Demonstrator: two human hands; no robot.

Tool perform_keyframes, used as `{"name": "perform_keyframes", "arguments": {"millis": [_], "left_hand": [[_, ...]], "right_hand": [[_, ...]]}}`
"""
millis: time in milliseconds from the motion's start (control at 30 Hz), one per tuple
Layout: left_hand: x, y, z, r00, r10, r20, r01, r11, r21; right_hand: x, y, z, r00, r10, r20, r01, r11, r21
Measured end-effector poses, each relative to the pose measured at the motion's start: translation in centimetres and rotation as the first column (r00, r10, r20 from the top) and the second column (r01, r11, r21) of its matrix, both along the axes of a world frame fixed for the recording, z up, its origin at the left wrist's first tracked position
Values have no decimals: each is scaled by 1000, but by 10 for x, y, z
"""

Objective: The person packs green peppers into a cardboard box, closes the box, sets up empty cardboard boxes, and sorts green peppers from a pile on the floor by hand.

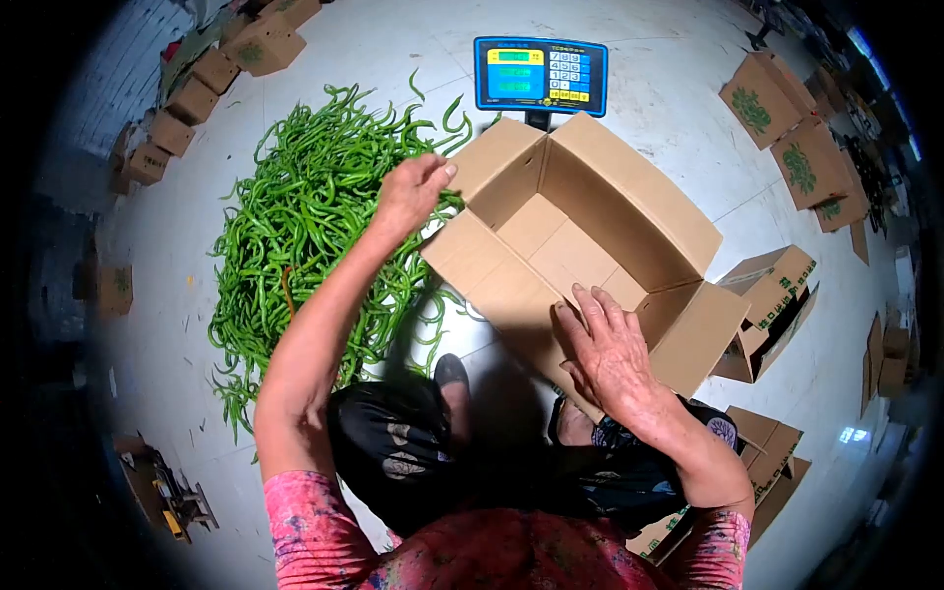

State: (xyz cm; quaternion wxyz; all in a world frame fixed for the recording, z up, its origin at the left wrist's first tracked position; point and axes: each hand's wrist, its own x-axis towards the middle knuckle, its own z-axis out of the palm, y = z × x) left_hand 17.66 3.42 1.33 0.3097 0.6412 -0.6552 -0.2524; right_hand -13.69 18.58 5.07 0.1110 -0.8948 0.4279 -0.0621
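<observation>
An open cardboard box [580, 241] stands in front of me with its flaps folded outward and its inside bare. My left hand [408, 195] is at the far left flap, fingers curled at its edge, some of them hidden. Flat on the near flap lies my right hand [610, 354], its fingers stretched out toward the opening. A big heap of long green chili peppers [305, 216] covers the floor beside and beneath my left forearm. Just beyond the box rises the blue display of a digital scale [541, 74]; its platform is out of sight.
Several cardboard boxes [261, 44] line the far left, and more printed boxes [772, 98] stand at the right. A box with green lettering [772, 305] is close to the open box's right side. Loose peppers are scattered around the heap on the pale tiled floor [659, 59].
</observation>
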Motion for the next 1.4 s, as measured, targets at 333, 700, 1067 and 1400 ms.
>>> {"name": "perform_keyframes", "arguments": {"millis": [333,700,1067,1400], "left_hand": [[-27,238,194,442,-495,-748,154,863,-480],[9,350,254,377,-705,-600,461,705,-539],[31,412,239,539,-549,-639,334,835,-437],[55,429,219,633,-546,-549,286,824,-490]], "right_hand": [[48,32,15,947,304,102,-308,951,19],[81,69,-54,900,272,-342,-299,954,-29],[108,144,-58,800,460,-385,-263,845,465],[87,146,-108,755,454,-472,-248,865,435]]}}
